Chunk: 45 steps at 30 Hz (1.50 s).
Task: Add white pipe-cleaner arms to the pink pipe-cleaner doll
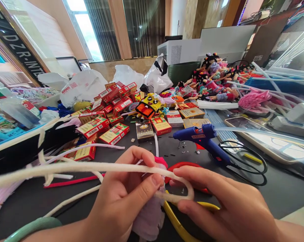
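Note:
A cream-white pipe cleaner [91, 167] runs in from the left edge and bends back in a narrow loop at its right end. My left hand [128, 193] pinches it between thumb and fingers. My right hand [227, 198] has its index finger on the top of the bend and its thumb under it. Below my left hand hangs a pale lilac fuzzy piece [149, 218], partly hidden by the fingers, with a bright pink bit [162, 161] above it. Beneath the loop lie a red curved handle [184, 164] and a yellow handle [177, 222]; their tool heads are hidden.
A blue glue gun [199, 136] with a black cable [258, 158] lies right of centre. Several small cardboard boxes [115, 132] spread across the middle left. Behind them are a yellow fuzzy figure [149, 104], piled dolls [215, 80] and plastic bags [83, 87]. Loose stems [76, 198] lie left.

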Motion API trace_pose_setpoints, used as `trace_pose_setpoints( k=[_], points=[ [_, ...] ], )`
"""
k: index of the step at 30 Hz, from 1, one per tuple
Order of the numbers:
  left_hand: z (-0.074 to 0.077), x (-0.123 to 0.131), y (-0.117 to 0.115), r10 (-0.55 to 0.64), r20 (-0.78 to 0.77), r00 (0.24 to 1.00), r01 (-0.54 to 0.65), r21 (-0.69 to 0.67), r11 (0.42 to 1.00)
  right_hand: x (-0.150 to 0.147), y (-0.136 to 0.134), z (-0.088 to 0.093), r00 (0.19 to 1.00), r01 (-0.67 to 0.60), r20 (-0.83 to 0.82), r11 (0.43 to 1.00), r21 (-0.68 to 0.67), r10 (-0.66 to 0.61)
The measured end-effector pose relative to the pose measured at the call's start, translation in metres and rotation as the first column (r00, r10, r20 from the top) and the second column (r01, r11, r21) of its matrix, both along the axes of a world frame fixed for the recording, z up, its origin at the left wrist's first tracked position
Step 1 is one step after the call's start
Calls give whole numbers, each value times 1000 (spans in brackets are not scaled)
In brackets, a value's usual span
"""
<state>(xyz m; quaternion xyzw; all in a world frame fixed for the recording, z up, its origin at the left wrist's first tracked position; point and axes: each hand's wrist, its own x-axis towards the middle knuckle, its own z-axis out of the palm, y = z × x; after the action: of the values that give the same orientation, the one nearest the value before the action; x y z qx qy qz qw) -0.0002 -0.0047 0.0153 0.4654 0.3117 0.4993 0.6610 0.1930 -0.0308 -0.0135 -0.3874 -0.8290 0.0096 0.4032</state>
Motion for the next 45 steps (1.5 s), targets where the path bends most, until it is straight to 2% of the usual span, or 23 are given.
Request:
trace_pose_setpoints(
  k=[4,8,12,15,18,23,32,37,43,45],
  points=[
    [-1,-3,-2,-73,82,994,75,-23,997,-5,3,4,1000,-23,8,998,54,22],
    [8,2,-2,-17,123,992,19,-17,1000,-9,5,5,999,-31,41,986,164,24],
    [10,6,-2,9,166,986,-2,-43,999,-10,4,5,1000,-21,17,982,190,18],
    [8,6,-1,17,159,987,-5,-76,997,-8,3,3,1000,-31,11,988,149,30],
    [7,6,0,49,151,987,-33,-106,994,-5,3,2,995,-100,-4,993,54,101],
    [8,10,2,83,127,988,-72,-88,994,-1,3,8,985,-155,-87,987,-40,151],
    [6,9,3,91,143,986,-76,-106,991,4,4,18,977,-202,-79,977,-68,197],
    [3,8,1,105,121,987,-93,-101,991,6,3,20,966,-223,-137,974,-23,218],
    [5,6,0,93,134,987,-80,-97,992,10,-2,17,965,-230,-155,965,-127,210],
    [5,6,1,82,156,984,-65,-111,992,10,-2,15,953,-263,-187,957,-120,238]
  ],
)
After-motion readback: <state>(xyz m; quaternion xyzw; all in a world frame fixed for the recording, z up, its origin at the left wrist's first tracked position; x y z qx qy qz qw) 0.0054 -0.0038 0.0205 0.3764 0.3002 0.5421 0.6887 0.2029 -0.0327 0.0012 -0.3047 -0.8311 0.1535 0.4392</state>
